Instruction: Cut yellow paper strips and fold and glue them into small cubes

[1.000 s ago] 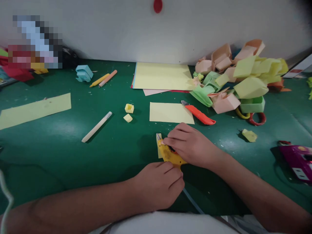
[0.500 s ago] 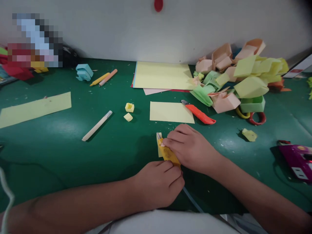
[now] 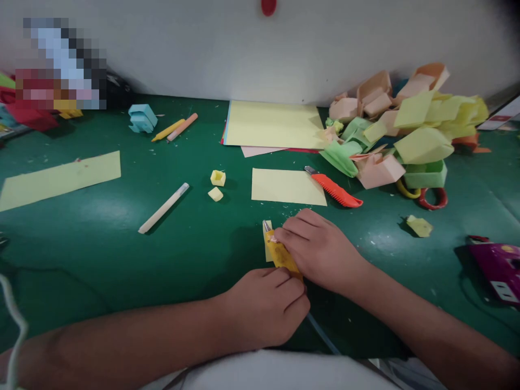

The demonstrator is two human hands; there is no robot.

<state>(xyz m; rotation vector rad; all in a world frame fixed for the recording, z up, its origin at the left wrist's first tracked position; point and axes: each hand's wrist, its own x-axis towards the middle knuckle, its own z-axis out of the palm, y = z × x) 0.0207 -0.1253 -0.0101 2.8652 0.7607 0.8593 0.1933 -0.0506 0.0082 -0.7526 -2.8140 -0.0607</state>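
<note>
A white garment (image 3: 264, 374) is showing at the bottom edge, and a pale cord (image 3: 17, 336) is hanging at the near left. A blue-grey strand (image 3: 323, 333) is running down from beneath the left hand (image 3: 270, 309). The left hand is curling its fingers round the lower end of a yellow glue gun (image 3: 281, 257), while the right hand (image 3: 320, 249) is gripping the same tool along its right side; its trigger is being hidden. The glue gun is lying between the two hands, its metal tip (image 3: 266, 226) pointing away from the person over a narrow yellow paper strip (image 3: 268, 252) on the green tabletop (image 3: 195, 254). Whether tip and strip are touching, one cannot tell.

At the right edge a purple device (image 3: 498, 271) is sitting, partly cut off. Beyond the hands, a crumpled yellowish scrap (image 3: 420, 226) is resting to the right and a whitish stick (image 3: 164, 208) is lying slantwise to the left. Near the middle, a tiny yellow box (image 3: 218, 177) is standing just beyond a small yellow piece (image 3: 215, 194). A red cutter (image 3: 339, 192) is overlapping a pale yellow rectangle (image 3: 284, 188). Farther off, folded paper pieces (image 3: 422, 146) are heaping up beside stacked sheets (image 3: 276, 124), and a grey wall (image 3: 182, 49) is rising behind.
</note>
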